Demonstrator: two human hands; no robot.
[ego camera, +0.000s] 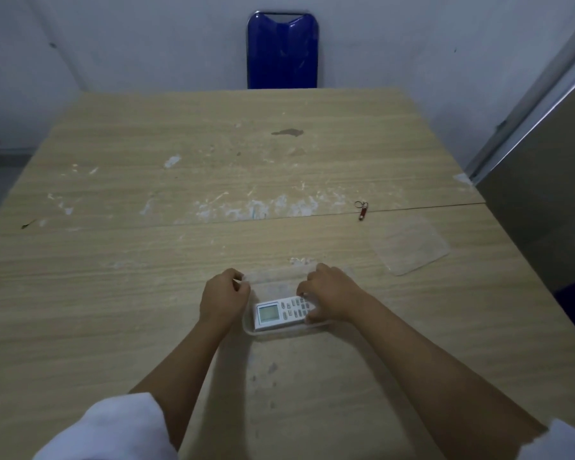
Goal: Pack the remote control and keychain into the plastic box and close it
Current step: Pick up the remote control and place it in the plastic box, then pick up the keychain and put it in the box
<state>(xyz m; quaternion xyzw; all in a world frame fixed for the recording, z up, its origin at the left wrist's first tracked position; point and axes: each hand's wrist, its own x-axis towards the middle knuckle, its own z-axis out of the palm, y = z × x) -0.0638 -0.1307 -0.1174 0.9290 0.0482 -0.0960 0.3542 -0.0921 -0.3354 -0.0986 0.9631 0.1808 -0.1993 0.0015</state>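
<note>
I see a matt, pale wood-grain table point(180, 254), its laminate scuffed with whitish scrape marks and one dark stain. The plastic box point(279, 332) is clear and thin-walled, and its loose lid point(410, 245) is the same transparent plastic with a faint sheen. The remote control point(281, 312) is smooth white plastic with a greyish screen. The keychain point(362, 210) shows a metal ring and a reddish body. The chair back point(282, 51) is glossy blue plastic. My sleeves point(113, 433) look like white cloth.
</note>
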